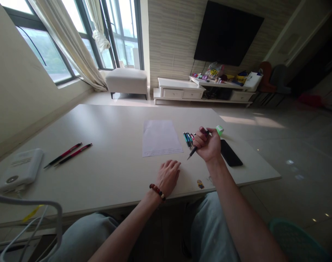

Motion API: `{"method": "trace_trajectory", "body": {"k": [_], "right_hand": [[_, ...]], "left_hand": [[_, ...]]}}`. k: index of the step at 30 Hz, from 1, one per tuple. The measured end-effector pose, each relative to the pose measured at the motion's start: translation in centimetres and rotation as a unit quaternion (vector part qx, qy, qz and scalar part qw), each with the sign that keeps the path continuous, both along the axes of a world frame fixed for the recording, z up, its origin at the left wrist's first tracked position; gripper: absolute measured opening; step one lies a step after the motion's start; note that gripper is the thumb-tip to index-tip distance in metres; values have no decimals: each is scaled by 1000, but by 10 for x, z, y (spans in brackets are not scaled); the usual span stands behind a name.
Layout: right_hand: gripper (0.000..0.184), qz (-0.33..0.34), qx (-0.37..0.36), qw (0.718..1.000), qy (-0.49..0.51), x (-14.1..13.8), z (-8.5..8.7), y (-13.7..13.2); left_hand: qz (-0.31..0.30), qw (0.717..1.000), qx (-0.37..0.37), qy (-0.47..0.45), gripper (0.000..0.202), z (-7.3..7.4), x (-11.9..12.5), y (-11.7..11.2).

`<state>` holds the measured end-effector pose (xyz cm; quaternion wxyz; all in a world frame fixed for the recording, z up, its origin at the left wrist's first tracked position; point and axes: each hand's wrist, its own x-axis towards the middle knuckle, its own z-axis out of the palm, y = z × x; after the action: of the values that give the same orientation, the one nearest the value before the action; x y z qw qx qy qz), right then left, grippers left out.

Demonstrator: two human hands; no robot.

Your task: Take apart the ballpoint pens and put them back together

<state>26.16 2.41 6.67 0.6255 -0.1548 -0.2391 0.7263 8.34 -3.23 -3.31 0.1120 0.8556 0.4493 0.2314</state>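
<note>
My right hand (209, 143) is raised over the right part of the table, its fingers wrapped round a dark pen (192, 153) whose tip points down and to the left. My left hand (168, 174) lies on the tabletop, fingers stretched out and holding nothing, just below a sheet of white paper (161, 136). Rows of small print run along the paper's near edge. Several pens (187, 139) with blue-green and red barrels lie between the paper and my right hand, which partly hides them. A green and white item (219, 129), perhaps an eraser, sits behind that hand.
Right of my right wrist lies a black phone (231, 153). A small cartoon sticker (200, 184) is by the table's (113, 174) near edge. Two red and black pens (69, 154) lie on the left, beside a white device (25, 169) with a cable (49, 203).
</note>
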Motion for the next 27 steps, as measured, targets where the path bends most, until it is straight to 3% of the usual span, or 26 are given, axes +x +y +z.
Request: {"method": "trace_trajectory", "body": {"k": [6, 10, 13, 17, 19, 20, 24, 27], "right_hand": [[15, -60, -5, 996, -66, -1, 4, 9], [10, -90, -23, 982, -166, -5, -6, 23], [19, -58, -52, 949, -305, -9, -25, 36], [37, 49, -106, 875, -470, -10, -53, 47], [39, 61, -94, 872, -477, -12, -63, 50], [36, 36, -75, 875, -477, -14, -66, 51], [26, -123, -19, 869, -479, -26, -74, 54], [22, -68, 2, 869, -490, -35, -80, 54]], "left_hand": [[60, 995, 37, 70, 41, -13, 10, 18], [92, 991, 30, 88, 44, -21, 14, 22], [92, 991, 36, 90, 42, -23, 15, 21], [99, 990, 42, 90, 39, -20, 17, 18], [103, 990, 47, 88, 39, -18, 18, 17], [105, 990, 48, 87, 39, -17, 19, 17], [110, 989, 37, 86, 39, -16, 20, 16], [122, 988, 30, 86, 41, -18, 20, 16]]}}
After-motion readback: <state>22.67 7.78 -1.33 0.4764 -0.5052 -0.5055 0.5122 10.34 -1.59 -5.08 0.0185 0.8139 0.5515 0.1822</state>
